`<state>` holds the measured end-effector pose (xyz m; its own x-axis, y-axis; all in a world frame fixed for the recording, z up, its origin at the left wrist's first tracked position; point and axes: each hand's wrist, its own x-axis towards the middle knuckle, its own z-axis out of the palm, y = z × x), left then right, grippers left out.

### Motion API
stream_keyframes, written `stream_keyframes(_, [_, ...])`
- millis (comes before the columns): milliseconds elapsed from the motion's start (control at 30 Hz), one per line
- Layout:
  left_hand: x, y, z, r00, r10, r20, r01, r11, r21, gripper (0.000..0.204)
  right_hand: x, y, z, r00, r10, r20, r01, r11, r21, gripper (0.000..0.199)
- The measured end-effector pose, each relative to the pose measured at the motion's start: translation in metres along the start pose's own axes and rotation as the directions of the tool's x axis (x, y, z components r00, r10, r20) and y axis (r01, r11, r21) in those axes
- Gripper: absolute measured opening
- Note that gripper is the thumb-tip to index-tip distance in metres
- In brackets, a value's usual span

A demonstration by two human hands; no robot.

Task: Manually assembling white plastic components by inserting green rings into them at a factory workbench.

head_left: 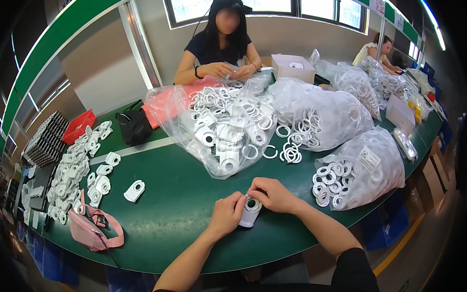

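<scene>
Near the front edge of the green table, both of my hands grip one white plastic housing with a round hole at its far end. My left hand closes on its left side, thumb and fingers pressed together. From the right, my right hand pinches the rim by the hole; whether a ring sits under those fingertips is hidden. A similar white housing lies alone to the left. Beyond my hands, a clear plastic bag spreads open under more housings and white rings.
Bags of white rings stand at the right, with loose rings in the middle. Many housings pile at the left beside a pink bag, red bin and black bag. A co-worker sits opposite, another farther right.
</scene>
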<state>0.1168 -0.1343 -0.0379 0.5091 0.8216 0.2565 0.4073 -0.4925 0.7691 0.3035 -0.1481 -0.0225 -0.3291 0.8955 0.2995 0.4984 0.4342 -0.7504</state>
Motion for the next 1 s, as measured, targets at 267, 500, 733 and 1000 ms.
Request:
stream_keyframes(267, [0.003,-0.001,0.014,0.976,-0.203,-0.073,0.099,0.724,-0.683,0.019,0.003,0.004,0.014,0.945,0.292,-0.150,-0.138,0.769,0.624,0.022])
stream_keyframes(500, [0.000,-0.001,0.000,0.987,-0.139,0.074,0.153,0.724,-0.672,0.026,0.003,-0.003,0.006,0.980,0.189,-0.068,-0.128,0.850,0.511,0.017])
stream_keyframes(733, [0.001,0.002,-0.002,0.996,-0.004,-0.086,-0.007,0.992,-0.129,0.025,0.002,0.002,0.003,0.995,0.099,0.017,-0.099,0.941,0.323,0.014])
stream_keyframes(1000, [0.001,-0.001,-0.005,0.996,-0.001,-0.094,0.003,1.000,0.024,0.025,0.000,0.005,0.006,0.992,0.123,0.020,-0.124,0.965,0.231,0.015])
